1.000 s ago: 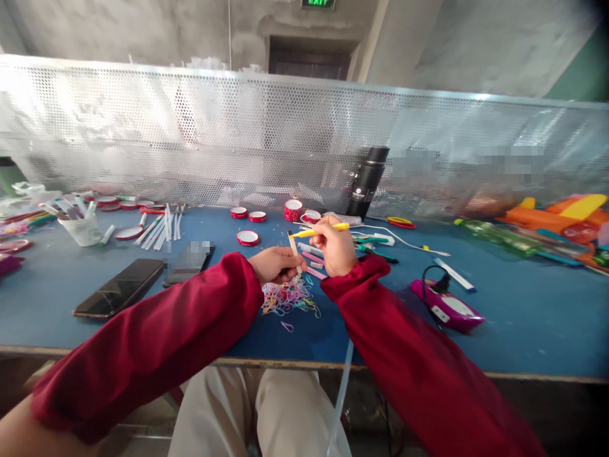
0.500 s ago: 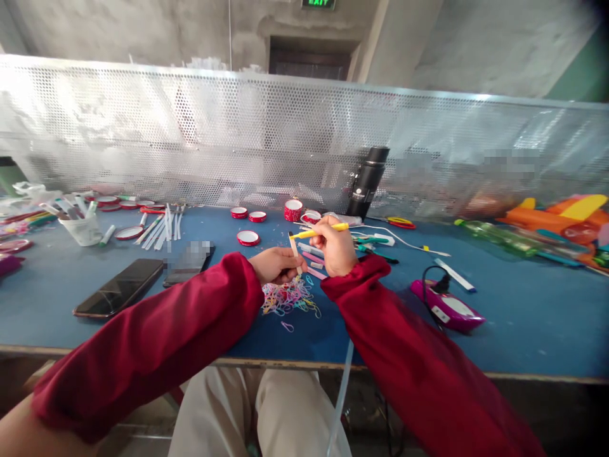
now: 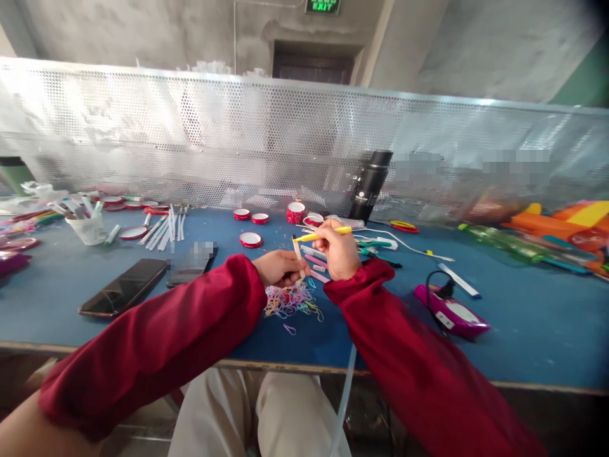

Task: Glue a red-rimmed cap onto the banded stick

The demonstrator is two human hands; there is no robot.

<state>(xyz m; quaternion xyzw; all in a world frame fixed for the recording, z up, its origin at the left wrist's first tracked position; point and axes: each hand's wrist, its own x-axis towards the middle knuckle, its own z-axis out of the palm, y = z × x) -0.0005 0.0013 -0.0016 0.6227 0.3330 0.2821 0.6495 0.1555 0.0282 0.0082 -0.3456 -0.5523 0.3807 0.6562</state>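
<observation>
Between the fingers of my left hand point(image 3: 281, 268) is a thin whitish stick point(image 3: 298, 254) with a dark upper end, held roughly upright. My right hand point(image 3: 339, 247) grips a yellow pen-like tool point(image 3: 320, 235), whose left tip meets or nearly meets the stick near its dark end. Directly below my left hand lies a pile of small colourful loops point(image 3: 290, 301), and a single purple loop point(image 3: 289, 329) rests in front of it. Pink and white sticks point(image 3: 318, 261) lie between my hands, partly hidden by my right hand.
Two dark phones point(image 3: 124, 289) lie left. Behind them are white strips point(image 3: 164, 228) and a cup of markers point(image 3: 88, 228). Red round lids point(image 3: 250, 239) and a black bottle point(image 3: 372, 185) stand farther back. A purple device point(image 3: 451, 311) with a cable and orange items point(image 3: 561, 219) are right.
The whole view has shifted slightly, with the scene now a little lower and to the right. Both hands keep their holds, and the tool's tip stays by the stick's upper end.
</observation>
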